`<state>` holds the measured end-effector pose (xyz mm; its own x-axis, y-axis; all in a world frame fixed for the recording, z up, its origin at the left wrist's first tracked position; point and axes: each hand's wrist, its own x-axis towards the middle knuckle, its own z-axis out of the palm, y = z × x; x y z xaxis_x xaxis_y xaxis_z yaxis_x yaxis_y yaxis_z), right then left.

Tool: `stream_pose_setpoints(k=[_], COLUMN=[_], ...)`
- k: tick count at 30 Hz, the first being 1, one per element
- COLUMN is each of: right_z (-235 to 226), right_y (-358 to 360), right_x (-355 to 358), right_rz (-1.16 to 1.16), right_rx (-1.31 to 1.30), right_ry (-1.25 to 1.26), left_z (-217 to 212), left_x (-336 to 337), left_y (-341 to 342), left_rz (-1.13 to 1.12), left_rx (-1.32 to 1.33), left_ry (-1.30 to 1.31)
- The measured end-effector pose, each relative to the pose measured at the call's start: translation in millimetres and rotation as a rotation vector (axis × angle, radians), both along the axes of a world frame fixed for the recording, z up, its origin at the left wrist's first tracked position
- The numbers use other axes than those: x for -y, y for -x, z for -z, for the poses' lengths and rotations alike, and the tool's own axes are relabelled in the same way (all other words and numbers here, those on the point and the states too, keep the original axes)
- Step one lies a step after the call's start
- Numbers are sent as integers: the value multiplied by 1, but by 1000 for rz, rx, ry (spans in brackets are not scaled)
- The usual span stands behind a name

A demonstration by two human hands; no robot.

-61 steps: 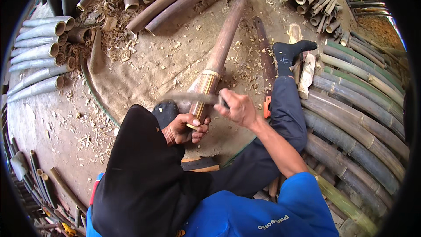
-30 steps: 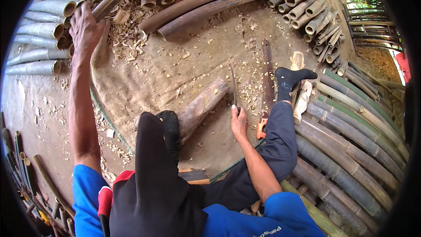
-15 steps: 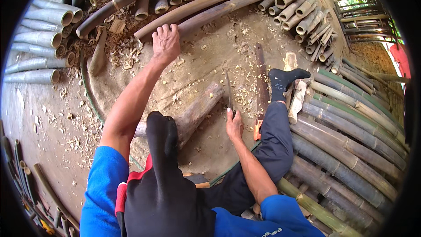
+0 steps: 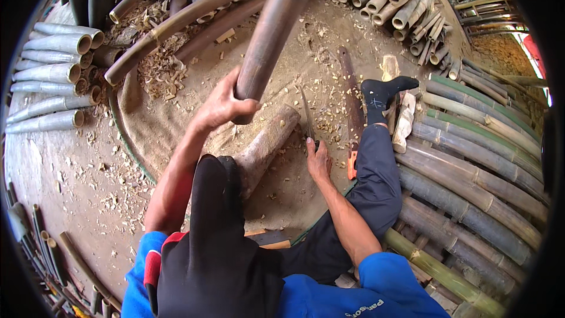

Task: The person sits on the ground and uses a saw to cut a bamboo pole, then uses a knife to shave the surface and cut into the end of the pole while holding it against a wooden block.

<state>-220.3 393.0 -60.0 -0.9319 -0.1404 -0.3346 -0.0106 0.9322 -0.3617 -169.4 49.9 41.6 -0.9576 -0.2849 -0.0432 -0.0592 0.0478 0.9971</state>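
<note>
Left hand (image 4: 225, 105): fingers round bamboo pole (image 4: 273, 35) near log (image 4: 268, 144) | right hand (image 4: 318, 162): fingers round knife (image 4: 306, 111) | one-end grip could tip pole

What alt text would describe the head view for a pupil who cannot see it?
A bare left hand holds a brown, cylindrical bamboo pole by its near end; the right hand grips a slender metal knife. Nearby lies a thick, rough brown wooden log, with small pale chips scattered around.

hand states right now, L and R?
Left hand: closed, holding the near end of a brown bamboo pole.
Right hand: closed, holding a knife, blade pointing away from the person.
</note>
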Motion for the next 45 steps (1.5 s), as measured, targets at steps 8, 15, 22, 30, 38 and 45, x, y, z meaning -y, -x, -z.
stream_pose_setpoints(k=[8, 15, 22, 30, 38, 45], right_z=[-7, -79, -130, -133, -166, -121], right_y=[7, -10, -55, -51, -49, -30], right_x=[-3, 9, 16, 26, 54, 37], right_rz=[15, 130, -216, -392, -496, -406], right_rx=[70, 478, 224, 25, -257, 53], right_ry=[138, 608, 408, 351, 635, 256], left_z=[-86, -80, -69, -73, -41, -27], left_x=[99, 102, 85, 71, 91, 98], left_y=[32, -46, -96, -100, -111, -114], left_rz=[-814, -1005, -1102, -1173, -1181, -1040], left_rx=[-444, -378, -433, -408, -315, -301], left_ry=[-318, -618, -582, -601, -530, -599])
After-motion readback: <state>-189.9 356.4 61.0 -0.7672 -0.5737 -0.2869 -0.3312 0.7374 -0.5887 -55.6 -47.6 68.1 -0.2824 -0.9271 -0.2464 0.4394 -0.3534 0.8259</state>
